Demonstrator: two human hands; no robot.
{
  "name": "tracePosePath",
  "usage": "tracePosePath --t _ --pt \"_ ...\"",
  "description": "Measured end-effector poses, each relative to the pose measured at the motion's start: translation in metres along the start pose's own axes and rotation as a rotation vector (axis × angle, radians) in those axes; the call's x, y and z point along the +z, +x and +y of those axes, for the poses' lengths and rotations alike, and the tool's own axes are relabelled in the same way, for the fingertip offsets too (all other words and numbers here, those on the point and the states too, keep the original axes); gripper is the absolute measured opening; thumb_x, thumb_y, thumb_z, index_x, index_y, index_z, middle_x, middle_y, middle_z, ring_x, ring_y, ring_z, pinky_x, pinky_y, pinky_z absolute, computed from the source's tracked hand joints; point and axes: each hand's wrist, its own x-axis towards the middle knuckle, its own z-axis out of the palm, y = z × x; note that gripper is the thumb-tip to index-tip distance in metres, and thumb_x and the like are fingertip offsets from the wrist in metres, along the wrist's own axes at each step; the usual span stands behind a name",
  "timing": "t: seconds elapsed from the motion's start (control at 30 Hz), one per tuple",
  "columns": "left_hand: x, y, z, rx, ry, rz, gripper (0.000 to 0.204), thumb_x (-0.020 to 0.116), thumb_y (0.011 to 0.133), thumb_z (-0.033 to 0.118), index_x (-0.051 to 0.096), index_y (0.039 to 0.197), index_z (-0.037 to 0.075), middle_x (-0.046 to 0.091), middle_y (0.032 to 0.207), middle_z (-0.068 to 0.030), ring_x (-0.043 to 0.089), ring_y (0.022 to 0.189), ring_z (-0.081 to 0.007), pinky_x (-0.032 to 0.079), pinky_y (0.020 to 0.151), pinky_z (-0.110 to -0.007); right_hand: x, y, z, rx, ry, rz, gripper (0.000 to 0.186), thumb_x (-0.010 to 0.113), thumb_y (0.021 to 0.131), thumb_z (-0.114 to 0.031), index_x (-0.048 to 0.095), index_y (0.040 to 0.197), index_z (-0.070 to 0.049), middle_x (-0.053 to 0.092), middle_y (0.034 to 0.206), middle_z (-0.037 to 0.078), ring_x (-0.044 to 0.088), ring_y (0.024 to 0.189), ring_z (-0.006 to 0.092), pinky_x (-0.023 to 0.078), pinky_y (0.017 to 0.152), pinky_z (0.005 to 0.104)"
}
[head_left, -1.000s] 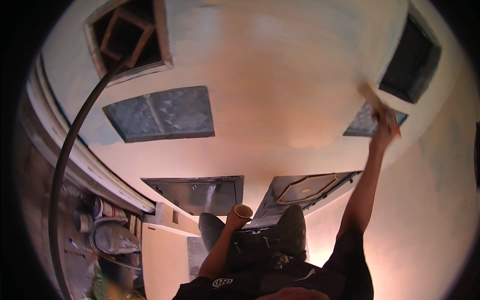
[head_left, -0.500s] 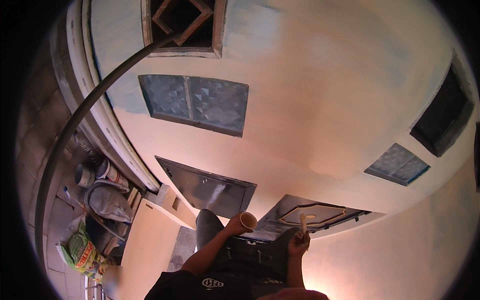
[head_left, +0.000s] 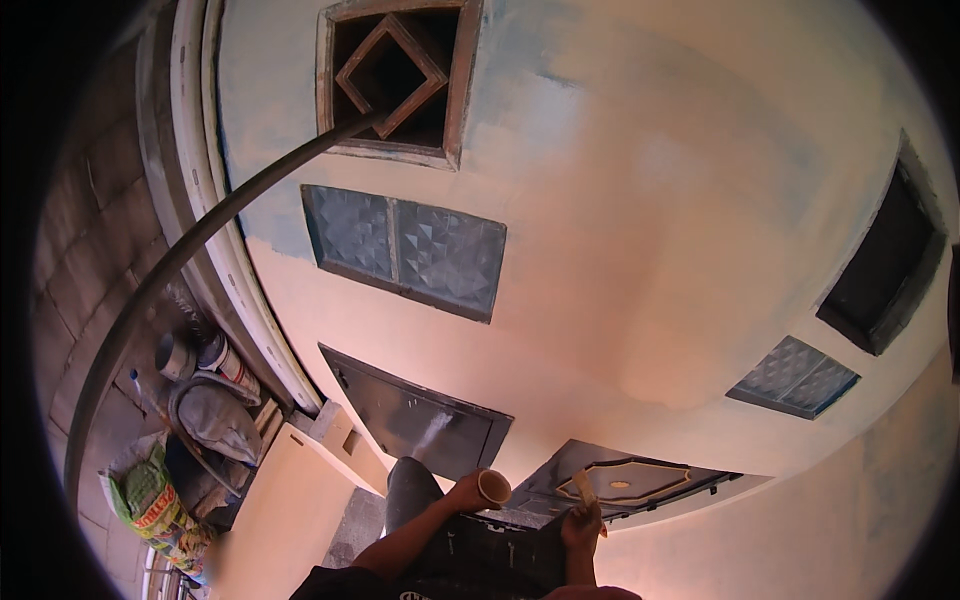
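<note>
My left hand [head_left: 463,495] is closed around a cup [head_left: 493,488], whose round pale rim faces up toward me. What lies inside the cup is hard to make out. In my right hand [head_left: 580,527] is a paintbrush [head_left: 584,488], gripped in closed fingers with its pale flat end pointing up. Both hands are held low, in front of my dark clothing and apart from each other. Beyond them is a wall [head_left: 610,270] coloured in patchy peach and bluish grey. A dark door with a gold-edged panel [head_left: 620,483] is behind the brush.
A dark metal door [head_left: 420,410] stands left of the cup. Higher up are patterned glass panes [head_left: 405,250] and a wooden-framed opening [head_left: 390,80] with a long dark hose [head_left: 200,235] at it. Left are a filled sack [head_left: 155,505], buckets [head_left: 225,360] and a pale board [head_left: 285,500].
The wall and everything on it have shifted downward in the view. My right hand has moved a little left and lower with the paintbrush, which now tilts left. The cup stays in my left hand.
</note>
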Motion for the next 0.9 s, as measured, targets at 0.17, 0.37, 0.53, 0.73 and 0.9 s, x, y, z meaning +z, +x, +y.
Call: tracePosePath --t 0.17,0.37,0.53,0.73,0.9 --pt "-0.001 -0.004 -0.007 -0.027 -0.027 -0.021 0.087 0.095 0.057 0.033 0.05 0.128 0.007 0.063 0.122 -0.0135 0.061 0.116 -0.029 0.05 0.098 -0.041 0.001 -0.003 0.002 0.056 0.054 0.057 0.012 0.056 0.099 -0.02 0.055 0.098 -0.008 0.051 0.076 0.0 0.05 0.067 0.0097 0.043 0.057 0.0231" --pt "-0.003 -0.002 0.005 -0.012 -0.012 -0.029 0.085 0.094 0.057 0.031 0.051 0.127 0.007 0.064 0.12 -0.0137 0.062 0.113 -0.0291 0.05 0.097 -0.041 -0.012 0.002 0.002 0.165 -0.058 0.057 0.008 0.058 0.097 -0.016 0.056 0.091 -0.013 0.05 0.071 -0.002 0.049 0.063 0.0091 0.041 0.054 0.0238" --pt "0.005 0.003 -0.025 0.115 -0.015 -0.027 0.086 0.095 0.056 0.033 0.052 0.126 0.008 0.065 0.12 -0.0126 0.062 0.114 -0.0276 0.05 0.097 -0.041 -0.047 0.015 0.015 0.041 -0.393 0.116 0.014 0.061 0.094 -0.013 0.058 0.081 -0.015 0.057 0.073 -0.002 0.054 0.063 0.0104 0.042 0.055 0.0238" --pt "0.0 -0.004 -0.003 0.065 -0.067 -0.083 0.091 0.095 0.054 0.04 0.052 0.128 0.008 0.063 0.121 -0.0124 0.061 0.113 -0.028 0.05 0.096 -0.041 -0.003 -0.012 0.013 0.144 -0.296 0.031 0.007 0.064 0.09 -0.003 0.064 0.094 -0.008 0.064 0.089 0.002 0.062 0.082 0.0132 0.053 0.072 0.0278" --pt "-0.005 -0.01 0.002 0.151 -0.129 -0.14 0.094 0.095 0.058 0.028 0.046 0.135 0.008 0.06 0.127 -0.0117 0.059 0.119 -0.0269 0.049 0.101 -0.04 0.023 -0.024 0.014 0.212 -0.521 -0.049 0.01 0.064 0.091 -0.004 0.061 0.101 -0.005 0.061 0.092 0.003 0.059 0.081 0.0122 0.051 0.075 0.0264"
